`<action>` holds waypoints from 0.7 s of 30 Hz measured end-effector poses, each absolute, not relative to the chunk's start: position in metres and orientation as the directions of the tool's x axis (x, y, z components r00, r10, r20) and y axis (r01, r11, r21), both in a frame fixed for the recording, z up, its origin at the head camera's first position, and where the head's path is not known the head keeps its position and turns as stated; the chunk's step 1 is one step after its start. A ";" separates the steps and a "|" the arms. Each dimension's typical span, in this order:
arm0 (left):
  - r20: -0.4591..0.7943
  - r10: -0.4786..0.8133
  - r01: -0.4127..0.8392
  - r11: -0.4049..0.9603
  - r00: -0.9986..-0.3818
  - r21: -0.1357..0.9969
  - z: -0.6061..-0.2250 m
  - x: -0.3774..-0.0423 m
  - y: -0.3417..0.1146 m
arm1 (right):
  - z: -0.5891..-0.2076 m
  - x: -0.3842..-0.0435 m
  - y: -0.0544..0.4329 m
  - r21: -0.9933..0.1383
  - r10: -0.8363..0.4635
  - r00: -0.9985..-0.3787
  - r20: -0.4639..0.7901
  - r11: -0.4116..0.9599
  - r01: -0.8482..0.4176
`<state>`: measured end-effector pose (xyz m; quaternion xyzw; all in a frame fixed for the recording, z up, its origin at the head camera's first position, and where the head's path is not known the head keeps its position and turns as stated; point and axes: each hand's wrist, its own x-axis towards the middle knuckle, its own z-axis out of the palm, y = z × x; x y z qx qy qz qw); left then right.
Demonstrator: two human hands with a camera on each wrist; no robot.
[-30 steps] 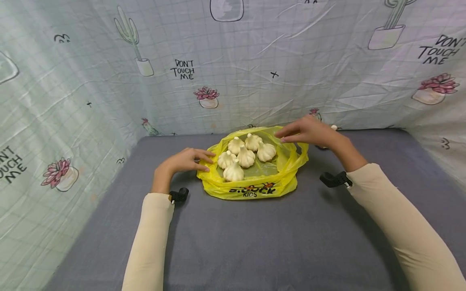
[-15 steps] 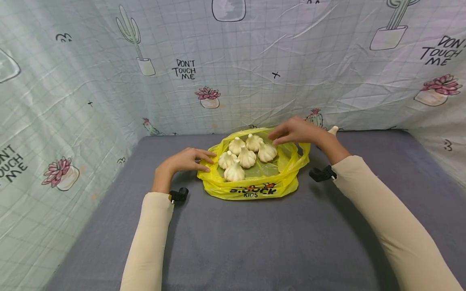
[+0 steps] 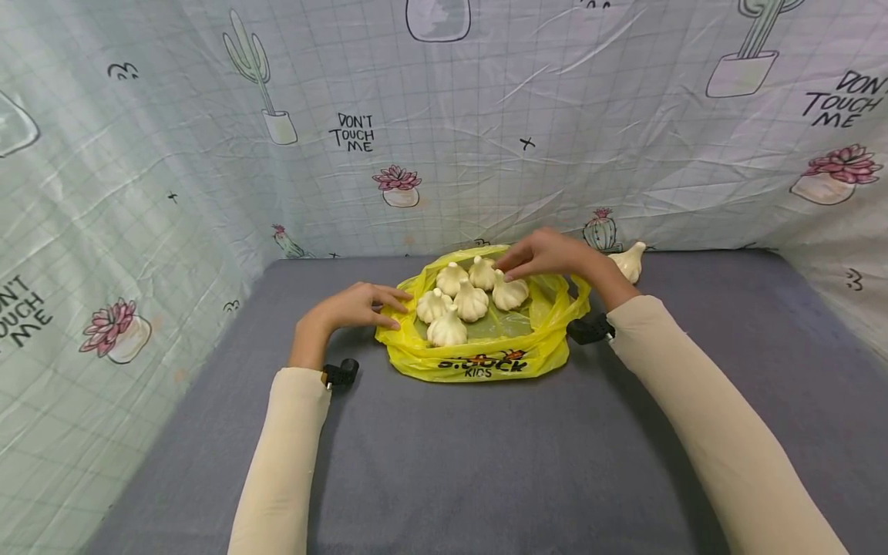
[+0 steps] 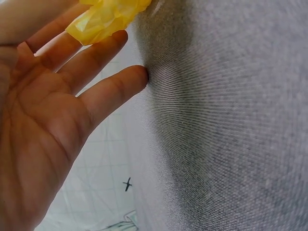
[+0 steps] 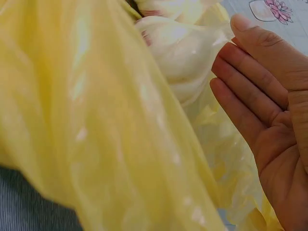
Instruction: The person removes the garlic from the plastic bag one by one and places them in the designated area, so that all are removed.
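Observation:
A yellow plastic bag (image 3: pixel 479 368) with black lettering lies on the grey table, its mouth spread wide. Several white garlic bulbs sit inside it, among them a front bulb (image 3: pixel 447 330) and a right-hand bulb (image 3: pixel 509 293). My left hand (image 3: pixel 350 306) rests at the bag's left rim, fingers loosely extended; in the left wrist view, yellow plastic (image 4: pixel 108 21) lies against the fingers. My right hand (image 3: pixel 548 253) reaches over the bag's far right side. Its thumb and fingers stand around the stem of the right-hand bulb (image 5: pixel 180 53), without a plain grip.
One garlic bulb (image 3: pixel 628 262) stands outside the bag, beyond the right forearm. The grey table (image 3: pixel 444 462) meets a cloth backdrop (image 3: pixel 458 185) printed with cacti and words at the back and left side.
My right hand has moved left over the bag, reaching the right-hand bulb's stem. The bulb outside has come into fuller view behind the forearm. My left hand has stayed at the rim.

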<state>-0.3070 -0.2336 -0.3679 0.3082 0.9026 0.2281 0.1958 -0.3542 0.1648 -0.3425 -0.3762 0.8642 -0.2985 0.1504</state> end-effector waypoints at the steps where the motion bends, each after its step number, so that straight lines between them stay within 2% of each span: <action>1: -0.212 0.647 0.468 0.705 -0.733 0.533 -0.368 -0.307 -0.234 | -0.343 -0.354 0.164 -0.641 -0.737 -0.675 -0.038 0.536 -0.550; 21: -0.214 0.644 0.466 0.708 -0.735 0.530 -0.369 -0.307 -0.235 | -0.358 -0.357 0.156 -0.680 -0.717 -0.697 -0.004 0.513 -0.524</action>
